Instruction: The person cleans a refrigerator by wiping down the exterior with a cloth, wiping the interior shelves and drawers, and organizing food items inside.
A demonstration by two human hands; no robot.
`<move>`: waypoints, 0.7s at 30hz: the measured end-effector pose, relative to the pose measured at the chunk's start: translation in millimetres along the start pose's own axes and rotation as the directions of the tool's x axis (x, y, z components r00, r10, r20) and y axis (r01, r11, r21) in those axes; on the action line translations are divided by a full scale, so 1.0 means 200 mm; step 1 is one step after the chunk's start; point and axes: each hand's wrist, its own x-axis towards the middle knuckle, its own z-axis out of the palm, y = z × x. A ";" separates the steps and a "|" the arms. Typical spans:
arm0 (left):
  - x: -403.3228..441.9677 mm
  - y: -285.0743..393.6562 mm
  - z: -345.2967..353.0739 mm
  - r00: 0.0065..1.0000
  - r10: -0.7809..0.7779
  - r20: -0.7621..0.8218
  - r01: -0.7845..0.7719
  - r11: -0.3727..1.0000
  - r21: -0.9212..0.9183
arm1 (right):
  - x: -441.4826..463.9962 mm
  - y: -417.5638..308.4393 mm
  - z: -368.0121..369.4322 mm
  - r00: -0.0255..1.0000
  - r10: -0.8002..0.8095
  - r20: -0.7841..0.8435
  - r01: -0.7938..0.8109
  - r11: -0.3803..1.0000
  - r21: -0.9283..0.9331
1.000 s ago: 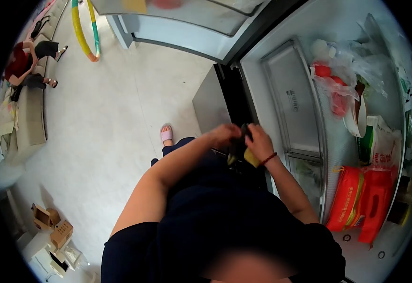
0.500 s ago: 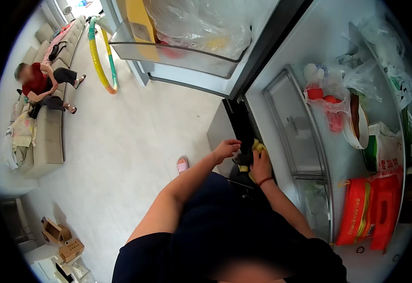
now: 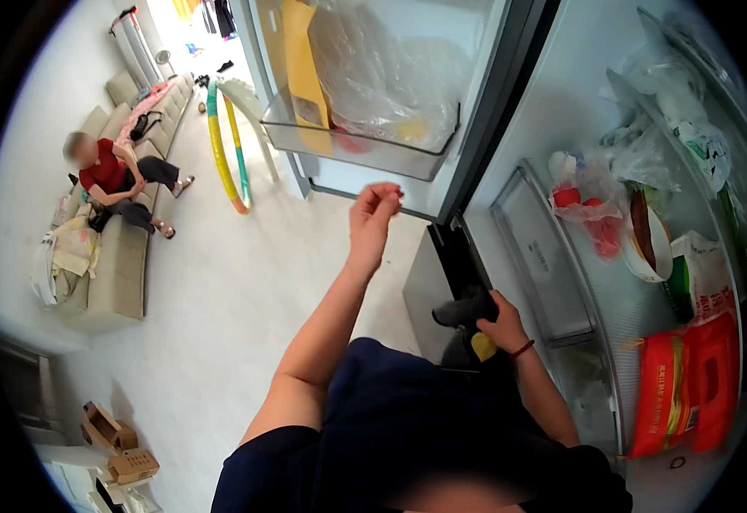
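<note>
My left hand is raised below the fridge door's shelf, with its fingers pinched together; whatever is between them, if anything, is too small to make out. Lower down on the right, my right hand grips a dark grey, soft-looking item, which sticks out to the left over a pulled-out drawer with a steel front. A yellow piece shows just below the right fingers. The inside of the drawer is dark and partly hidden by the hand and my body.
The fridge door, with a clear shelf of plastic bags, stands open ahead. On the right, fridge shelves hold a red package, a white bowl and bagged food. A person sits on the sofa; cardboard boxes are at lower left.
My left hand has risen out of the drawer area toward the door shelf. My right hand has lifted the dark grey item into clearer view. The whole view has shifted slightly.
</note>
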 end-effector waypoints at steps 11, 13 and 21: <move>0.56 0.79 -0.10 0.706 0.659 0.260 -0.562 0.299 0.771 | 0.14 -0.34 0.10 0.993 -0.113 -0.045 0.121 0.969 0.218; 0.61 0.77 -0.03 0.752 0.621 0.220 -0.489 0.303 0.818 | 0.12 -0.31 0.14 0.990 -0.128 -0.064 0.139 0.965 0.222; 0.69 0.70 -0.06 0.800 0.592 0.097 -0.497 0.563 0.661 | 0.19 -0.67 -0.07 0.905 -0.358 -0.229 0.415 0.861 0.296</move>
